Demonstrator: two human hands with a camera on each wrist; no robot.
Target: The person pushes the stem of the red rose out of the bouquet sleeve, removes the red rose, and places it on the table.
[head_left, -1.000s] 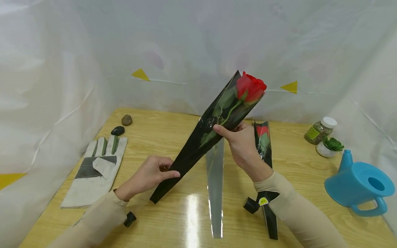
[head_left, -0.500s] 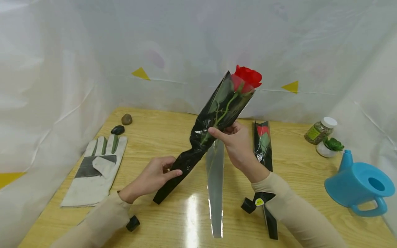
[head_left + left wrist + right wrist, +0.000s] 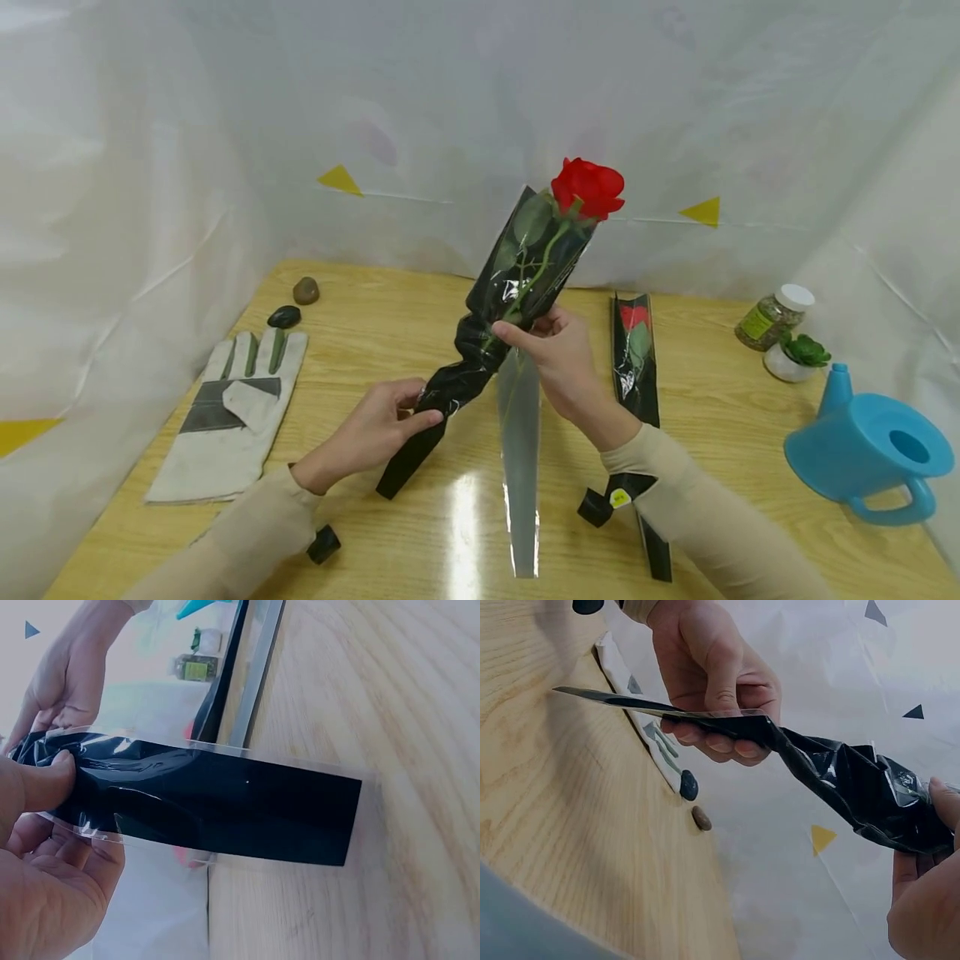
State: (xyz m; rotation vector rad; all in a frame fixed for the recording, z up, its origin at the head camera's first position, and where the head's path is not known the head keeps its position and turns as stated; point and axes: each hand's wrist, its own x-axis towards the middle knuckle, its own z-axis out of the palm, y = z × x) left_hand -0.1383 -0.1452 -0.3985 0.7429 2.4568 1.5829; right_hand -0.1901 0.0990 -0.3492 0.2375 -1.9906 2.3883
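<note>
A red rose (image 3: 588, 188) in a black-backed clear plastic sleeve (image 3: 527, 250) is held slanting above the table, bloom toward the upper right. The bloom stands out above the sleeve's mouth. My left hand (image 3: 375, 429) pinches the narrow lower part of the sleeve between thumb and fingers. Higher up, my right hand (image 3: 562, 358) grips the sleeve round the stem, thumb in front. Between the hands the plastic is crumpled and twisted. The flat bottom end (image 3: 300, 814) sticks out past my left hand in the left wrist view.
Under the held rose lies a clear-grey sleeve (image 3: 520, 475). Another wrapped rose (image 3: 637, 358) lies to the right, partly behind my right forearm. A glove (image 3: 228, 417) and two stones (image 3: 306, 290) are at left; a jar (image 3: 774, 317), small succulent (image 3: 798, 356) and blue watering can (image 3: 862, 450) at right.
The sleeve has crumpled and twisted between my hands. The bloom has come further out of its mouth. My right hand has shifted left and slightly down, closer to my left hand.
</note>
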